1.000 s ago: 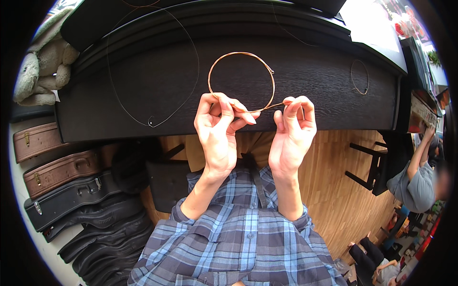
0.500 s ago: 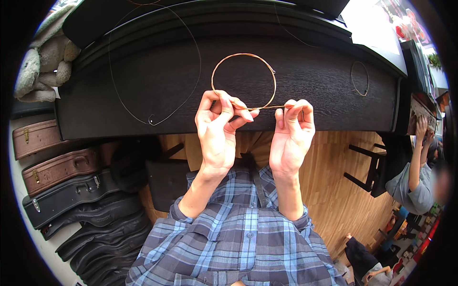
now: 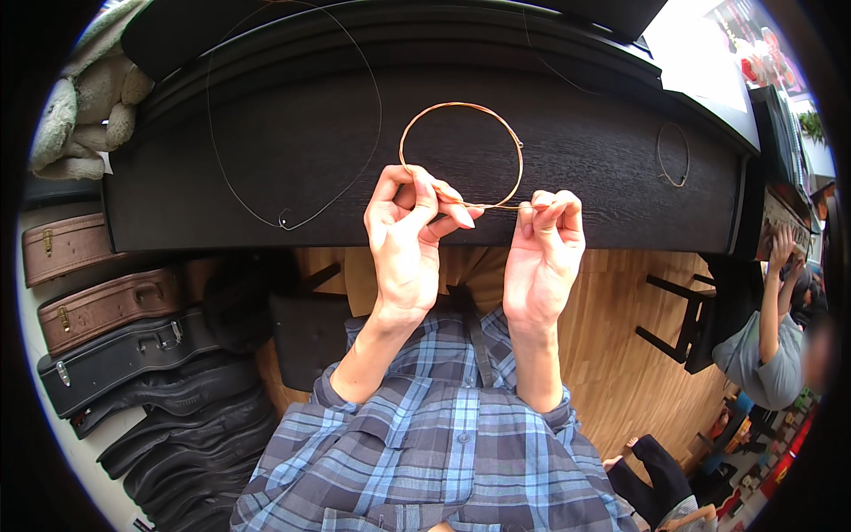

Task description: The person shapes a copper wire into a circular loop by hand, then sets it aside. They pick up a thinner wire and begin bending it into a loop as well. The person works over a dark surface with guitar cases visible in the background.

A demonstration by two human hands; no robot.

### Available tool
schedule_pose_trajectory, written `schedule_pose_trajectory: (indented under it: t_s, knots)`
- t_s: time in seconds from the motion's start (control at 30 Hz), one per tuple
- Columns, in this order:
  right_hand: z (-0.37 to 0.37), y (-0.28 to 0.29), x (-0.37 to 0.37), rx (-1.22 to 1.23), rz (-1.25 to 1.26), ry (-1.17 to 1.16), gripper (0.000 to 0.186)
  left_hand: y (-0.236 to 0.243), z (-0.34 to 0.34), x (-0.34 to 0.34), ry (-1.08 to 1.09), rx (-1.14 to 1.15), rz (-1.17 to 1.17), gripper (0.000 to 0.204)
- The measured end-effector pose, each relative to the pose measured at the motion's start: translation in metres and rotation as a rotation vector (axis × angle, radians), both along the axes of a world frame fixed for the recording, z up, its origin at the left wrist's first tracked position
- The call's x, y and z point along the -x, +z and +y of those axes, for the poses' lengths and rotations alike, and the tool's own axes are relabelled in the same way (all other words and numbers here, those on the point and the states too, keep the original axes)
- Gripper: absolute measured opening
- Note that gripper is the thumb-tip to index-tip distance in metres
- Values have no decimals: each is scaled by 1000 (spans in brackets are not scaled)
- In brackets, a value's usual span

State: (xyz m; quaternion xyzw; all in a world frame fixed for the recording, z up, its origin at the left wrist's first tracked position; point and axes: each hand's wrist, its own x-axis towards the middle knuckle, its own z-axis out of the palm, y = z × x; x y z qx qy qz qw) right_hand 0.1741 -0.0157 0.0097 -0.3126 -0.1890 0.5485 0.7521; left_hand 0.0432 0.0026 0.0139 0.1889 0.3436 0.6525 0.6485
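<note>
My left hand [image 3: 403, 248] is closed on a coiled bronze-coloured string [image 3: 461, 105], pinching the lower part of its loop, which stands out over a black wooden top [image 3: 603, 204], apparently of a piano. My right hand [image 3: 542, 257] is closed, its thumb and fingertips pinching a strand that runs rightward from the coil. Further left on the black surface lies a wide loop of thin silver string [image 3: 284, 226] with a small end piece. A smaller coil [image 3: 681, 183] lies to the right, and a faint thin wire trails near the back.
A plush toy [image 3: 93, 120] sits at the left end. Below it stand brown and black instrument cases [image 3: 97, 315] and several soft bags. A dark stool [image 3: 315, 341] is under the edge. On the right are a black chair [image 3: 674, 328] and two other people [image 3: 753, 363] [image 3: 651, 474].
The coil has shifted slightly to the right. My right hand's fingers have drawn together a little lower on the strand. The person at the right has moved their arms slightly.
</note>
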Motion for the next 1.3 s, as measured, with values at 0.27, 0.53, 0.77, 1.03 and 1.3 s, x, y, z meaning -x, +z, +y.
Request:
schedule_pose_trajectory:
  t_s: [0.27, 0.53, 0.77, 1.03, 1.3]
  knots:
    - [-1, -7, 2, -11, -103, -75, 12, -2, -3, 0, 22, -62, 74, 12]
    - [-2, -10, 0, 0, 10, -40, 13, -3, -4, 0, 27, -55, 100, 11]
    - [-3, -9, -7, -48, 99, 148, 12, -2, -3, 6, -11, -19, 46, 5]
    - [1, -1, -12, 42, -212, 30, 10, 2, -3, 4, -28, -59, 135, 11]
    - [6, -1, -20, 110, -455, 75, 31, 4, -1, 2, -48, -86, 190, 15]
